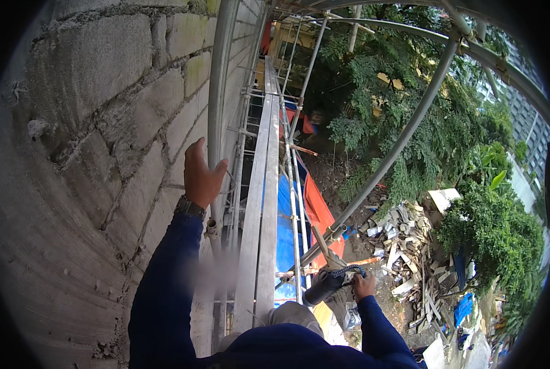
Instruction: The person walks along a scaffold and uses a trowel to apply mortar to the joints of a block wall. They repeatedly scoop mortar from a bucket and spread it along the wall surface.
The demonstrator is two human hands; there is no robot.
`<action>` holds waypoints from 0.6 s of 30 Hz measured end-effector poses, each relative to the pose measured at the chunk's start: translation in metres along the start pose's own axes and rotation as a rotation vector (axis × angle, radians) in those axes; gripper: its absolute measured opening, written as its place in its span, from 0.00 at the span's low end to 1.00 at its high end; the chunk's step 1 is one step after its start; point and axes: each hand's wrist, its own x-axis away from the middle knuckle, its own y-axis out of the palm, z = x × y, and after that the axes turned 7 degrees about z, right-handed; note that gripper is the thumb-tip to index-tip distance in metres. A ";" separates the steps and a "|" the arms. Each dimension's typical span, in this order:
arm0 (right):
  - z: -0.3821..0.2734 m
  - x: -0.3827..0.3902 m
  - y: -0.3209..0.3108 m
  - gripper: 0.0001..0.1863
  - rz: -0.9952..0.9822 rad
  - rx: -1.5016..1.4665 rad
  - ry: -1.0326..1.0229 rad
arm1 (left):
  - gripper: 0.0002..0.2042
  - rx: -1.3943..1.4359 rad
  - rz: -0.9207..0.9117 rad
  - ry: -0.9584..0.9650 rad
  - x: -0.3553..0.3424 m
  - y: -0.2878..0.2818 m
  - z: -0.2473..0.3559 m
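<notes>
My left hand [204, 174] is raised beside a grey upright scaffold pole [221, 80], thumb and fingers apart, holding nothing. Whether it touches the pole I cannot tell. A dark watch is on that wrist. Low on the right, my right hand [364, 286] is closed on the braided cord handle [347, 269] of a dark cylindrical bottle [324, 288], which tilts beside my leg. Part of the grip is hidden. Narrow metal planks [259, 203] run ahead between my arms.
A rough block wall [121, 67] rises close on the left. A diagonal scaffold tube [398, 144] crosses the right side. Far below are blue sheeting [285, 246], orange sheeting [321, 212] and a debris heap [404, 240]. Trees [398, 80] stand beyond. A blurred patch covers the area near my left forearm.
</notes>
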 end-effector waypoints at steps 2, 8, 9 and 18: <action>-0.001 -0.063 0.044 0.15 0.052 -0.042 -0.112 | 0.39 -0.075 0.087 0.011 -0.041 0.033 0.006; -0.136 -0.181 0.175 0.17 -0.043 -0.262 -0.156 | 0.40 -0.156 0.299 -0.057 -0.108 0.110 -0.032; -0.145 -0.207 0.200 0.16 -0.090 -0.245 -0.182 | 0.39 -0.123 0.325 -0.089 -0.116 0.118 -0.047; -0.209 -0.294 0.493 0.15 -0.523 -0.095 -0.382 | 0.37 0.064 0.320 -0.303 -0.085 0.130 -0.102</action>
